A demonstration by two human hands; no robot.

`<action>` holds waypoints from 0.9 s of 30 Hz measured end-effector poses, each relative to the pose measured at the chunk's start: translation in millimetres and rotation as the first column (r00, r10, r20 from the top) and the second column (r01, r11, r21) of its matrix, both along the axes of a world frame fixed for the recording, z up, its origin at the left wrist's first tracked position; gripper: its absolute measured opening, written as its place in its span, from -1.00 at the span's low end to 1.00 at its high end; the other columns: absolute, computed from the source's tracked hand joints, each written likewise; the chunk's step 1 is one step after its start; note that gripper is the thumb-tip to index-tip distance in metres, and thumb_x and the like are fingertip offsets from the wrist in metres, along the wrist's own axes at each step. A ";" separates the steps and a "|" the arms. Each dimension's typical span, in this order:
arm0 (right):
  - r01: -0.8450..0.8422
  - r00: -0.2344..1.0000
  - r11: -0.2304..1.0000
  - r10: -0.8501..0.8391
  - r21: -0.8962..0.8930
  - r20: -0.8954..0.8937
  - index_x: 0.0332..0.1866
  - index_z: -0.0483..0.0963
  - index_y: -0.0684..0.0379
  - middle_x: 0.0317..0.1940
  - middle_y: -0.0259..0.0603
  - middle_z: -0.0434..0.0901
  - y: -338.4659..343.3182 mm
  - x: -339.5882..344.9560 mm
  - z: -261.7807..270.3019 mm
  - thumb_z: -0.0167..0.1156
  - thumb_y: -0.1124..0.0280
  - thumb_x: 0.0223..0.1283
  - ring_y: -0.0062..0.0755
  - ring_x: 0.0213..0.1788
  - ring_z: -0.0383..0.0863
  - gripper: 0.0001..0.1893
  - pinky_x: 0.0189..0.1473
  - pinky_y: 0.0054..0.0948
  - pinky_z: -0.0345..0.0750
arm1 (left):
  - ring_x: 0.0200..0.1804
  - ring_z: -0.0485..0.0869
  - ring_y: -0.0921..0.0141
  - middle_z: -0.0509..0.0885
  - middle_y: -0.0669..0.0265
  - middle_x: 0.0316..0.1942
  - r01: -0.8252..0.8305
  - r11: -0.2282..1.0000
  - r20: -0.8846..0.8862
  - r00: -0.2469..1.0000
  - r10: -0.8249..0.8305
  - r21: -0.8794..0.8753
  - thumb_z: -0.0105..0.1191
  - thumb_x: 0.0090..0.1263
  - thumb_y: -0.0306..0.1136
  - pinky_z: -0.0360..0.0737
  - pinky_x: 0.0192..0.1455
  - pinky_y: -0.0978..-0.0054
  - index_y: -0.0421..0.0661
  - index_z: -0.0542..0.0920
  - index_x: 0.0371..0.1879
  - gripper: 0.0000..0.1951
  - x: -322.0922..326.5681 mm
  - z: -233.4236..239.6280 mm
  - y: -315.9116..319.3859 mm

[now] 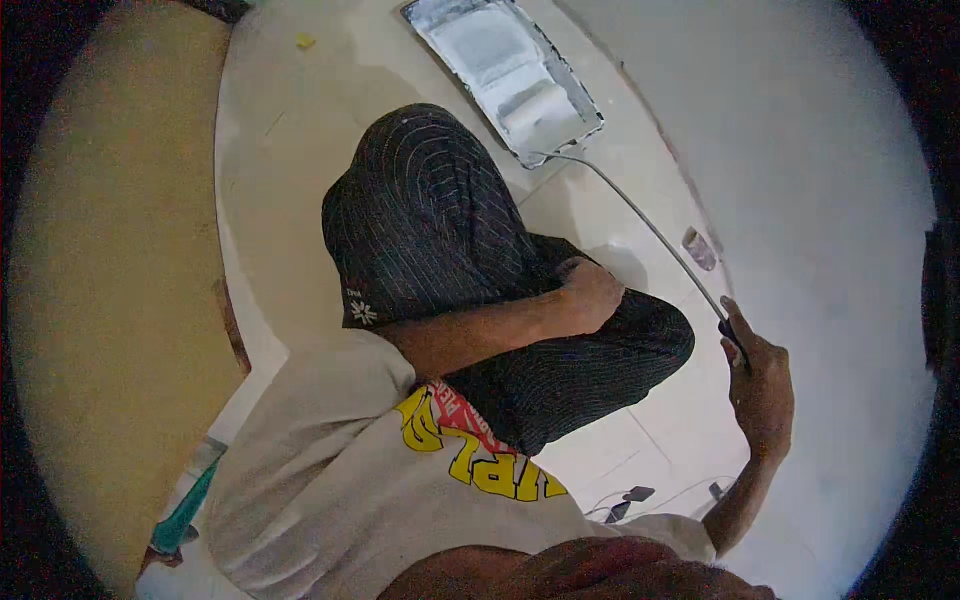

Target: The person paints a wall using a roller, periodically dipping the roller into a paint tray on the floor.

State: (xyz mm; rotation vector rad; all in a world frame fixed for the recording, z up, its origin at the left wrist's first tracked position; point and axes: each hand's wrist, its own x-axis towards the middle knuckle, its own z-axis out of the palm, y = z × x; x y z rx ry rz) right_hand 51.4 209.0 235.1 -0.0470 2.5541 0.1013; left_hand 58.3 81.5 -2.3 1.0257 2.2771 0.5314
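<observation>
My right hand (761,375) is closed around the dark handle of a paint roller frame (645,214), whose long metal rod reaches up to the paint tray. The white roller sleeve (551,112) lies in the near end of the tray (465,82), which holds white paint and has a dark, paint-smeared rim. My left hand (592,296) rests over my folded legs in dark striped trousers; its fingers are mostly hidden, so whether it holds anything does not show.
A pale wall (832,225) rises on the right, a tan surface (120,262) on the left. A small crumpled piece (700,249) lies by the wall's foot. Dark small objects with thin cables (637,493) lie on the tiled floor. A yellow scrap (304,40) and a green object (186,510) are at left.
</observation>
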 end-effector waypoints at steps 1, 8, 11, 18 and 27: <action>0.026 1.000 0.999 -0.026 0.025 0.011 0.31 0.37 -0.07 -0.15 -0.03 0.66 0.9 2.7 1.2 0.06 0.41 0.34 -0.02 -0.22 0.68 -0.57 -0.17 -0.20 0.60 | -0.24 0.70 0.11 0.68 0.09 -0.34 -0.012 1.000 0.003 1.000 0.012 0.004 0.13 0.14 -0.36 0.60 -0.31 -0.04 -0.17 0.58 -0.17 -0.73 0.7 -0.8 0.5; -0.012 0.993 0.981 -0.010 -0.192 -0.115 0.31 0.38 -0.06 -0.15 -0.03 0.67 -1.1 3.2 1.9 0.07 0.42 0.34 -0.07 -0.20 0.70 -0.57 -0.19 -0.23 0.61 | -0.23 0.68 0.05 0.70 0.02 -0.23 0.003 1.000 0.042 0.999 -0.003 -0.003 0.11 0.13 -0.34 0.55 -0.36 -0.15 -0.23 0.67 -0.22 -0.72 2.4 -6.8 4.5; 0.130 0.990 0.980 -0.137 -0.151 -0.036 0.31 0.38 0.10 -0.13 0.09 0.65 -14.9 -13.5 0.6 0.09 0.52 0.30 -0.19 -0.32 0.69 -0.55 -0.15 -0.29 0.57 | -0.23 0.68 0.05 0.70 0.02 -0.24 -0.003 1.000 0.037 0.999 0.003 -0.009 0.11 0.14 -0.33 0.56 -0.37 -0.16 -0.22 0.66 -0.20 -0.70 0.8 -7.4 5.7; 0.070 0.996 0.985 -0.078 -0.158 -0.045 0.28 0.41 0.08 -0.11 0.00 0.66 -23.4 -37.5 -20.4 0.07 0.40 0.36 -0.02 -0.12 0.69 -0.61 -0.11 -0.24 0.60 | -0.18 0.70 0.10 0.69 0.04 -0.24 -0.012 0.999 0.019 1.000 0.013 -0.032 0.13 0.12 -0.35 0.61 -0.34 -0.09 -0.15 0.59 -0.14 -0.69 -0.3 -0.1 3.4; 0.163 0.986 0.964 -0.164 -0.210 0.011 0.29 0.40 0.06 -0.11 0.05 0.66 -18.2 -45.0 -39.2 0.06 0.45 0.35 -0.09 -0.07 0.70 -0.59 -0.05 -0.23 0.59 | -0.19 0.69 0.06 0.69 0.01 -0.21 0.007 1.000 0.100 0.995 -0.008 0.010 0.06 0.22 -0.34 0.59 -0.33 -0.13 -0.23 0.64 -0.18 -0.73 -5.3 10.5 -2.7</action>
